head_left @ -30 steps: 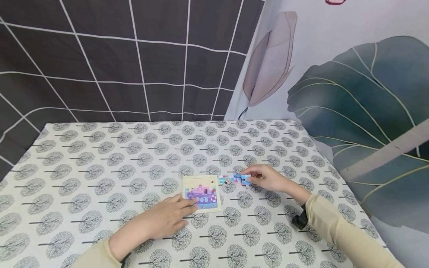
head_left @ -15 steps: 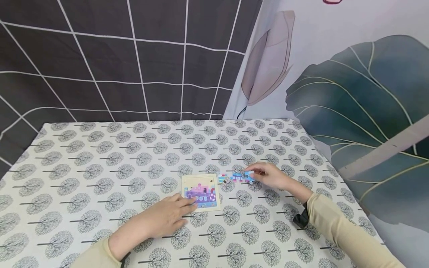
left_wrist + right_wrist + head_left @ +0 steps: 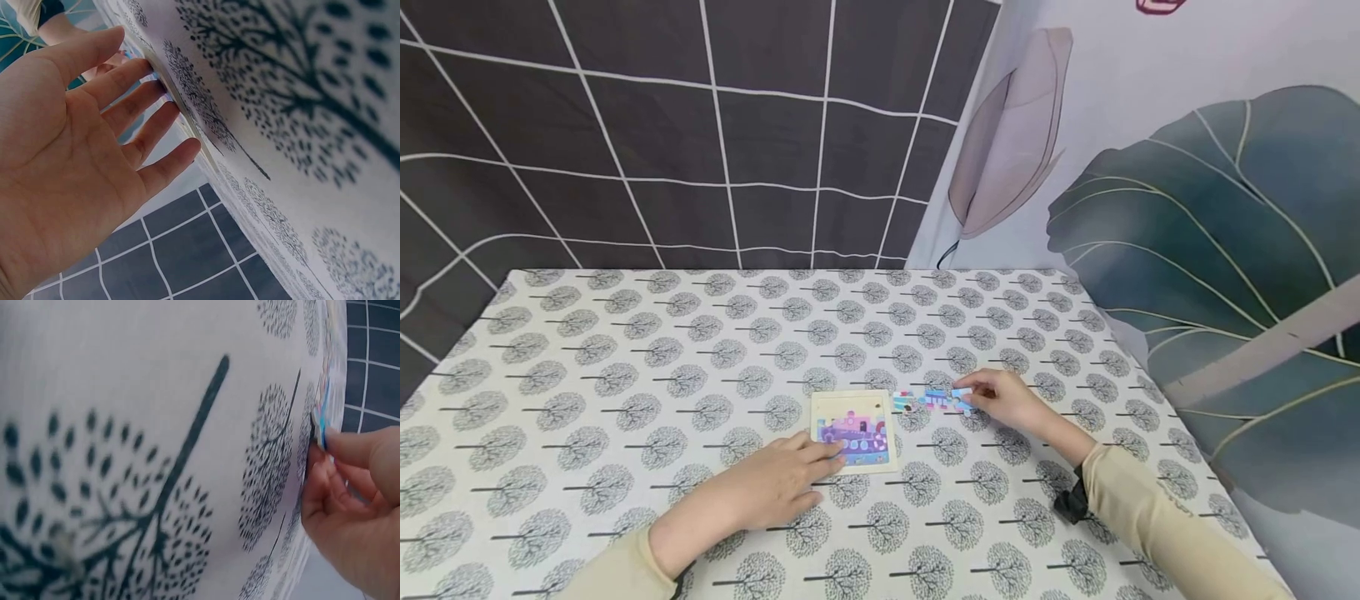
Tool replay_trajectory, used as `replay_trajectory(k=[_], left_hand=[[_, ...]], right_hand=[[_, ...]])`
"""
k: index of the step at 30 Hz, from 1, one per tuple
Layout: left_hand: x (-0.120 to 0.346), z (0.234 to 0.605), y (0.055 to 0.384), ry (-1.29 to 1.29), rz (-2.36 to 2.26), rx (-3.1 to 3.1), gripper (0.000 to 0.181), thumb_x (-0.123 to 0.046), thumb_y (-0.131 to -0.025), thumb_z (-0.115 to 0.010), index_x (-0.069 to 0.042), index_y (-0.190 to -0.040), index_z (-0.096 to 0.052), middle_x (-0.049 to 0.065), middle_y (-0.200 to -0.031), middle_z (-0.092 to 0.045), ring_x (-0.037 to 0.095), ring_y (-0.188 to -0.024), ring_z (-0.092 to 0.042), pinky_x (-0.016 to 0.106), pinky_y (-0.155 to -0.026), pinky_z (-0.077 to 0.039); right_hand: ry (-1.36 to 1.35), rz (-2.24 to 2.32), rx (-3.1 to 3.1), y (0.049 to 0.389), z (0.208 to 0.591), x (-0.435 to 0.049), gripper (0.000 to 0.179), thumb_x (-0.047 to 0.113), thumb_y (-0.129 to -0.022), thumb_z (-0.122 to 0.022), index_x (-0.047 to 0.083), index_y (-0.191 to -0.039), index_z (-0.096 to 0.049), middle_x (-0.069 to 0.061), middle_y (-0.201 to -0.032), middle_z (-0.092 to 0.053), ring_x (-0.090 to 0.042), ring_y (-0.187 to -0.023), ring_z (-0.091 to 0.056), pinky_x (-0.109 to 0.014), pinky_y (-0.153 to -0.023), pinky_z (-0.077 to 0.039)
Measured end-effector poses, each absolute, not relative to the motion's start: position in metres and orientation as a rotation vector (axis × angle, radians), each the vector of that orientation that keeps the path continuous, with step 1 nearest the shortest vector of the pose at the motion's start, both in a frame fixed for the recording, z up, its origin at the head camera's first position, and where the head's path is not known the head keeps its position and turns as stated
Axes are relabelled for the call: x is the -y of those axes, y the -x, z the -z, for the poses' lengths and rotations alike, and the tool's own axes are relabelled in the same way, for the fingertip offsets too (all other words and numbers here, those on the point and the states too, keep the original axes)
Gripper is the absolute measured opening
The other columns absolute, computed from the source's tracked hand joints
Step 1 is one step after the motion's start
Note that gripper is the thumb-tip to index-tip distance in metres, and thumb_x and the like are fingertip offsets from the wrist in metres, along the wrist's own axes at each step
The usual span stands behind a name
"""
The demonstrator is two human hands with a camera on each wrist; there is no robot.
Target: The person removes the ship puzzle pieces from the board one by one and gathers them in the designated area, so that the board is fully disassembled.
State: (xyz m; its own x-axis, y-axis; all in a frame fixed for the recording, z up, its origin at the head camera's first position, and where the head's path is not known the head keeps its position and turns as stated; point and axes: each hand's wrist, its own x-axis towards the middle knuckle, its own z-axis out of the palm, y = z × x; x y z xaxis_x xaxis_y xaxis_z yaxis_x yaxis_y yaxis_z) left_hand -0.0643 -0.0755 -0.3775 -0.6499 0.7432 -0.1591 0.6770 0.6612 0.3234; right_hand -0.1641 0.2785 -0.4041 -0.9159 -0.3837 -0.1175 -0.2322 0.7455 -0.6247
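Note:
A square jigsaw puzzle with a pink and purple boat picture sits in a pale wooden frame. My left hand rests at the frame's lower left, fingers extended over the puzzle's edge. In the left wrist view the left hand's palm shows, its fingers reaching the frame's side. To the right of the frame, my right hand pinches a light-blue puzzle piece by its right side. The right wrist view shows the thumb over this piece, seen edge-on.
Beside the held piece lies a blue-and-pink puzzle piece, and left of that a multicoloured piece near the frame. A tree-patterned cloth covers the table. A dark gridded curtain hangs behind.
My right hand has moved slightly right with the light-blue piece, drawing it a little away from the frame. The left hand stays in place; the head view has shifted slightly.

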Motion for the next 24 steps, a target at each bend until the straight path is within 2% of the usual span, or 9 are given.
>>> replay_trajectory(k=[4, 9, 14, 24], left_hand=[[0.076, 0.377, 0.064, -1.124, -0.361, -2.596, 0.048, -0.028, -0.093, -0.053, -0.01, -0.137, -0.047, 0.003, -0.146, -0.04, 0.028, -0.127, -0.041, 0.044, -0.108, -0.035], [0.075, 0.378, 0.065, -1.131, -0.358, -2.601, 0.048, -0.028, -0.093, -0.053, -0.011, -0.137, -0.047, 0.003, -0.146, -0.04, 0.028, -0.126, -0.042, 0.044, -0.108, -0.035], [0.076, 0.38, 0.065, -1.133, -0.353, -2.605, 0.048, -0.028, -0.093, -0.052, -0.011, -0.137, -0.047, 0.003, -0.146, -0.04, 0.028, -0.126, -0.042, 0.043, -0.107, -0.035], [0.076, 0.379, 0.064, -1.117, -0.373, -2.6, 0.048, -0.028, -0.093, -0.052, -0.012, -0.137, -0.047, 0.002, -0.146, -0.04, 0.027, -0.127, -0.041, 0.043, -0.108, -0.035]], right_hand=[[0.398, 0.864, -2.741, 0.162, 0.399, -0.273, 0.024, 0.007, -0.084, -0.065, 0.004, -0.108, -0.066, -0.001, -0.081, -0.062, -0.012, -0.069, -0.053, -0.022, -0.059, -0.049], [0.349, 0.827, -2.755, 0.159, 0.393, -0.269, 0.021, 0.007, -0.085, -0.064, 0.0, -0.105, -0.065, -0.004, -0.082, -0.063, -0.014, -0.073, -0.055, -0.024, -0.065, -0.05], [0.357, 0.805, -2.746, 0.164, 0.392, -0.269, 0.018, 0.007, -0.085, -0.064, 0.002, -0.102, -0.066, -0.004, -0.084, -0.063, -0.015, -0.077, -0.056, -0.028, -0.071, -0.052], [0.386, 0.794, -2.706, 0.172, 0.389, -0.273, 0.017, 0.007, -0.084, -0.066, 0.002, -0.1, -0.069, -0.003, -0.082, -0.063, -0.013, -0.07, -0.051, -0.024, -0.063, -0.047]])
